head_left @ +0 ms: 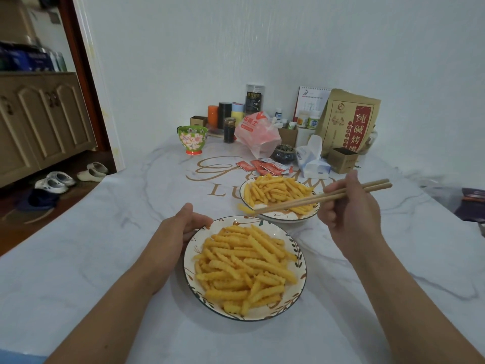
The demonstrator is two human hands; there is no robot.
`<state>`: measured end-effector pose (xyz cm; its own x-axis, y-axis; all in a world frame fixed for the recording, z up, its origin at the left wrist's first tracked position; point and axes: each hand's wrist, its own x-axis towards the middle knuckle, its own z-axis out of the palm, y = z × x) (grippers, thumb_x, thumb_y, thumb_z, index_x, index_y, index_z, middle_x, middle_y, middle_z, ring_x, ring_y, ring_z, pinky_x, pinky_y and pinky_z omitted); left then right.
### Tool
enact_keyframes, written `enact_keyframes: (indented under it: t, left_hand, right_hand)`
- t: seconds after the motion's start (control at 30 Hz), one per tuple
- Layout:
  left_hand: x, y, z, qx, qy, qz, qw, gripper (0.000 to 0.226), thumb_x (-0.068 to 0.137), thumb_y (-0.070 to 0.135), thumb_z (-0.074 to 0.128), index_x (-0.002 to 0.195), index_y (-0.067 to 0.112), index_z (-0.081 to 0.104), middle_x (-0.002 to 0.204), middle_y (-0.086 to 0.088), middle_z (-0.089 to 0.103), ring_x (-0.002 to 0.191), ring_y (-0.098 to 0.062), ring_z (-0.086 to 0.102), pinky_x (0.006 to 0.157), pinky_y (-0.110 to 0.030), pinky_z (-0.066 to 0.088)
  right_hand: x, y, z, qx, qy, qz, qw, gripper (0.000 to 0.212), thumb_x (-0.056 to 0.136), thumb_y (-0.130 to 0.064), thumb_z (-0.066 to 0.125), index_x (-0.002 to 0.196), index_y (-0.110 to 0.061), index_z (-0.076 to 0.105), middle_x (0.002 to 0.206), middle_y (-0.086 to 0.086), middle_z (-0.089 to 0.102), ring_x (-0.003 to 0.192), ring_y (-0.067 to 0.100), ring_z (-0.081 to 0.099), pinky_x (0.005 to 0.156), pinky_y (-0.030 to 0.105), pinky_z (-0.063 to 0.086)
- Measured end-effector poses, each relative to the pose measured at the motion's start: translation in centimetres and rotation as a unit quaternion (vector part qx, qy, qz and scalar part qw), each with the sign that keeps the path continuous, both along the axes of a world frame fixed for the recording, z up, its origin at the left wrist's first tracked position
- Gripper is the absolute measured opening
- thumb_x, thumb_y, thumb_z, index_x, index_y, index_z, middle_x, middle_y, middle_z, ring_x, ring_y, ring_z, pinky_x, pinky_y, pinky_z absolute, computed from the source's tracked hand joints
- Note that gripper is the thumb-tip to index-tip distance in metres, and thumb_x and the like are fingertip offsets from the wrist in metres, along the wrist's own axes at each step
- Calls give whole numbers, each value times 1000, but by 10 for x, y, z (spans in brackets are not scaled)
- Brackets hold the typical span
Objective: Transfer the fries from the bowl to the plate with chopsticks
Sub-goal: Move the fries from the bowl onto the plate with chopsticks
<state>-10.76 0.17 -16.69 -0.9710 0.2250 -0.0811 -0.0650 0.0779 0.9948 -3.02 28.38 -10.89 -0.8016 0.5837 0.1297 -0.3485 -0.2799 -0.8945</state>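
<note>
My left hand (181,227) grips the plate's (294,300) far-left rim near the table's (105,258) front edge, while my right hand (351,206) pinches chopsticks (322,197) holding one fry (245,208) beside the bowl (278,218) behind it.

Bowl (282,218) behind plate (298,252), both on table (105,258)

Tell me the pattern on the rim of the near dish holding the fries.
White plate with dark leaf sprigs and a dark edge line, clearest in the head view.
</note>
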Motion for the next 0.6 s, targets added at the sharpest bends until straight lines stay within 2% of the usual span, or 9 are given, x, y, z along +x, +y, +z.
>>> enact_keyframes:
  t: [0.1,0.23,0.3,0.4,0.5,0.6]
  left_hand:
    - [0,0,0,1,0,4,1000,62,110,49,28,101,18,81,104,2,81,103,-17,75,108,-47,50]
    - [-1,-1,-1,1,-2,5,1000,61,110,50,29,102,19,81,106,4,81,107,-18,74,110,-48,48]
    - [-2,-1,-1,0,-1,4,1000,61,110,50,29,102,19,81,106,4,81,107,-18,74,111,-48,48]
    - [-1,0,0,0,1,2,1000,61,110,50,29,103,19,80,106,4,81,107,-17,74,111,-47,48]
    - [0,-1,0,3,2,4,1000,60,110,49,29,100,19,81,105,4,81,106,-17,74,111,-47,48]
    - [1,0,1,2,0,5,1000,61,110,49,30,99,19,81,105,5,81,107,-18,73,111,-48,47]
  right_hand:
    - [2,-13,-2,44,1,65,997,57,105,-44,43,67,-6,61,55,10,44,44,17,36,41,25,27]
    - [0,-24,-4,113,-9,78,991,54,104,-40,47,64,-9,66,54,10,47,44,18,39,40,26,29]
    - [-2,-20,-5,102,-1,60,993,50,103,-38,49,67,-6,65,54,9,46,44,17,38,40,26,28]
    - [-6,-8,-10,85,-2,-18,996,47,106,-36,48,74,-6,65,55,7,49,46,16,41,41,25,31]
    - [-12,-5,-20,151,-20,-87,984,42,107,-33,48,80,-7,67,56,4,52,46,14,45,42,25,37]
    - [-20,-13,-31,221,-27,-79,972,37,107,-29,48,85,-8,68,57,2,56,50,14,51,48,28,44]
